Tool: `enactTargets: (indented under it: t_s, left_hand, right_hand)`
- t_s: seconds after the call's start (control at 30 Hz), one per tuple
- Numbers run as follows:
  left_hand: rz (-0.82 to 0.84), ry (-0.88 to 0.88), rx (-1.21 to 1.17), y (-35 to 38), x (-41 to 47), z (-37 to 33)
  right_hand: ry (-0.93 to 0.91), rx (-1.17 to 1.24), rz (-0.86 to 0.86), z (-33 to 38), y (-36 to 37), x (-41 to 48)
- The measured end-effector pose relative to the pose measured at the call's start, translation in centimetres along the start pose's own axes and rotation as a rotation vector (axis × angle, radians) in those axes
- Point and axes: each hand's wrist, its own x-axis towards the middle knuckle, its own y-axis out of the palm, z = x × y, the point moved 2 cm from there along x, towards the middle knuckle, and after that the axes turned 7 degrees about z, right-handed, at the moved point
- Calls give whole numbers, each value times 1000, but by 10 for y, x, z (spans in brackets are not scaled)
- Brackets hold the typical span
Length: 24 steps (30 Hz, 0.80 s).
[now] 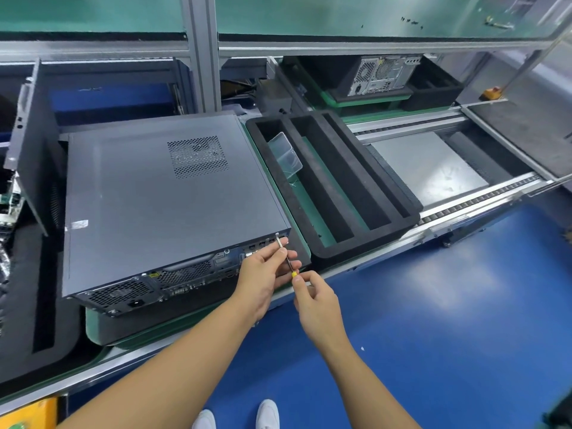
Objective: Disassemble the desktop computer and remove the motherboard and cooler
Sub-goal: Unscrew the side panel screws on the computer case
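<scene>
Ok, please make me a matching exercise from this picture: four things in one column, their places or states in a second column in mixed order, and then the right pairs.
Things
1. screwdriver
2. clear plastic box
3. near computer
4. far computer

Places or states
a. in the leftmost slot of the black foam tray
b. lying flat on the front line, vented side panel up
c. on the back line, rear panel toward the camera
d. held by the left hand and the right hand, tip at a screw on a rear corner

Pairs: 1-d, 2-a, 3-b, 4-c
</scene>
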Motion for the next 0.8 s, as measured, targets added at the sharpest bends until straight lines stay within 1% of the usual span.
enactTargets:
  t_s: [0.27, 0.47, 0.6, 0.63, 0.73, 0.8]
  left_hand:
    - [38, 3, -2, 3, 0, -5]
    - [41, -12, -94, 5, -1, -5]
    - [71, -32, -139, 5, 0, -6]
    - [73, -38, -148, 5, 0, -6]
    - [64, -38, -176, 6, 0, -7]
    - [59, -33, -181, 7, 0, -7]
  right_hand:
    - [9, -2, -6, 4, -3, 0]
    - [14, -29, -31, 9, -4, -1]
    - [80, -69, -69, 14, -5, -2]
    - [110, -44, -51, 16, -7, -1]
    - [213, 190, 62, 22, -12, -1]
    - [253, 282, 100, 25, -14, 0]
